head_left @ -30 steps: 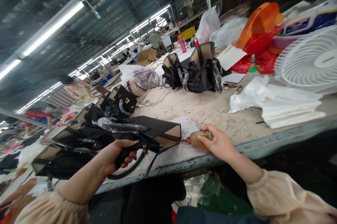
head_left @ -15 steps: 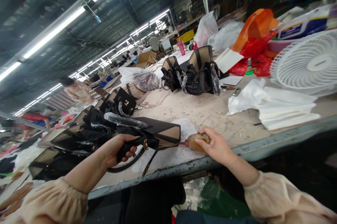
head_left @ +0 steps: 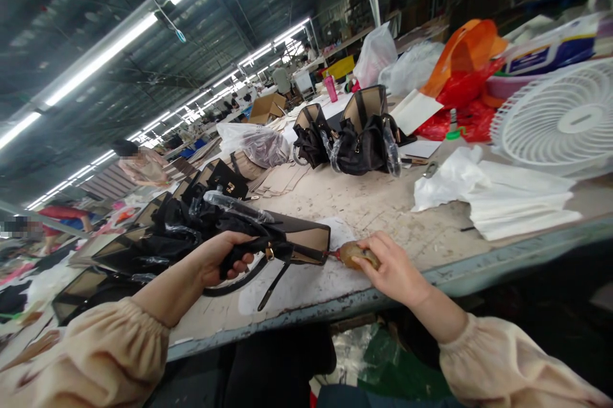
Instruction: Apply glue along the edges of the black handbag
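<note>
Black bag (head_left: 299, 224) on table (head_left: 378, 213), near front edge. Left hand (head_left: 226, 259) wrapped round its soft dark part. Right hand (head_left: 395, 269) pinching amber bottle (head_left: 352, 255), red tip (head_left: 332, 255) at bag's tan end, can't tell if touching. IMO: keep bag braced, wrist low, squeeze light, tip lined up with edge.

White fan (head_left: 582, 117), red plastic bag (head_left: 476, 120) beside it, pink bottle (head_left: 330, 88), brown cardboard box (head_left: 267, 108)
</note>
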Demonstrator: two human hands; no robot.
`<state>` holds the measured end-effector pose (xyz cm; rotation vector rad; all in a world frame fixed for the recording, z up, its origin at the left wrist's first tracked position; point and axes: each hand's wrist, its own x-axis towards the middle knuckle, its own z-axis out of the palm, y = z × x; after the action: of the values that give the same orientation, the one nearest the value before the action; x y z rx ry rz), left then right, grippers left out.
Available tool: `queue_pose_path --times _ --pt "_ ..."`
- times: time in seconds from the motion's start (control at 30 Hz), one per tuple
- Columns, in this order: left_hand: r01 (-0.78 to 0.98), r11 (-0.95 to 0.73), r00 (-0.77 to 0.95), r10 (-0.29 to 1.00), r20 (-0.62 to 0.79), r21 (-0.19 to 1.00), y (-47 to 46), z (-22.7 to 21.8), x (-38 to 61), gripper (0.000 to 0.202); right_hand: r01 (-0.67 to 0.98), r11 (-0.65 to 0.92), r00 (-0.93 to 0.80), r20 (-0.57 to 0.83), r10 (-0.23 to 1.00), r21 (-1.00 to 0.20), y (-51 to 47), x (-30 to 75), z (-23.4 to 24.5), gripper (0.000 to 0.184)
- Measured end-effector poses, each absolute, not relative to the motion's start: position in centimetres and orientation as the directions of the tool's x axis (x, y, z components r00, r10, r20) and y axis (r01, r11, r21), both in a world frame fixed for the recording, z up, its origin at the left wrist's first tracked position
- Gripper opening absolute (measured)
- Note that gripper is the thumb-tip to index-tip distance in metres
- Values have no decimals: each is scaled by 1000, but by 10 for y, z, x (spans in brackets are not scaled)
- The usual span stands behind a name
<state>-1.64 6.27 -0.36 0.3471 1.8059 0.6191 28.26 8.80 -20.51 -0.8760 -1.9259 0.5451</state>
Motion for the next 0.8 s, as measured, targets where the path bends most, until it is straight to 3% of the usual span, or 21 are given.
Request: queue_pose_path --times 0.33,0.57,0.8 --pt "85 802 -312 585 -749 591 80 2 -3 23 370 666 -329 579 746 -648 87 285 -202 14" --pt "85 782 -264 615 -743 617 97 3 9 21 317 670 -358 569 740 -671 82 283 -203 13" --pt "64 755 -224 648 -728 653 110 0 14 18 371 669 -357 566 743 -644 84 285 -201 11"
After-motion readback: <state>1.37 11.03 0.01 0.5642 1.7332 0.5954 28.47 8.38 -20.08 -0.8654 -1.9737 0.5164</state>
